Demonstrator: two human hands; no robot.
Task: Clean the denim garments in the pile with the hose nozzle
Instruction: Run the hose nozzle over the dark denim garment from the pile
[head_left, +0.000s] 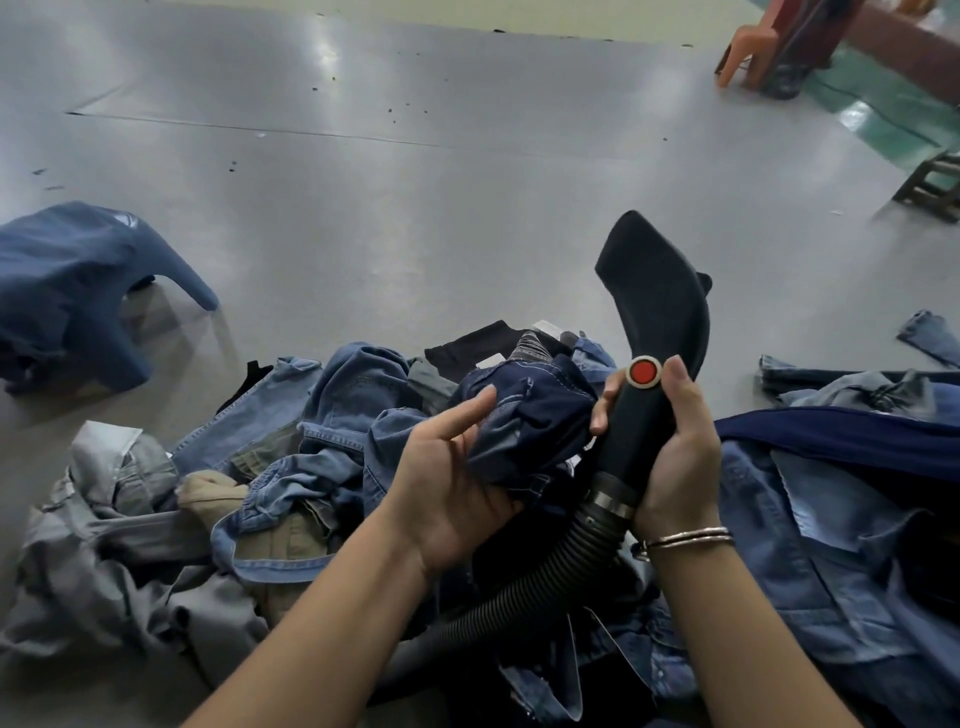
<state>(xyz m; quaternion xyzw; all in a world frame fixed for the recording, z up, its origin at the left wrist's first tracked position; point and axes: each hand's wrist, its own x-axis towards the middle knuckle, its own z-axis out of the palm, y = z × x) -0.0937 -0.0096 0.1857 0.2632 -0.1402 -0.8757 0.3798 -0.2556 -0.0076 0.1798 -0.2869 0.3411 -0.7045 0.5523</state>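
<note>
Nozzle (655, 296) points up and away in the right hand's (675, 457) grip; left hand (452, 478) clutches dark denim (524, 421) just left of it.

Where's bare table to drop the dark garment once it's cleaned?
Free: the grey table beyond the pile, between the blue garment far left and the nozzle. Crowded: everything near, where denim surrounds the left hand, right hand and hose.
</note>
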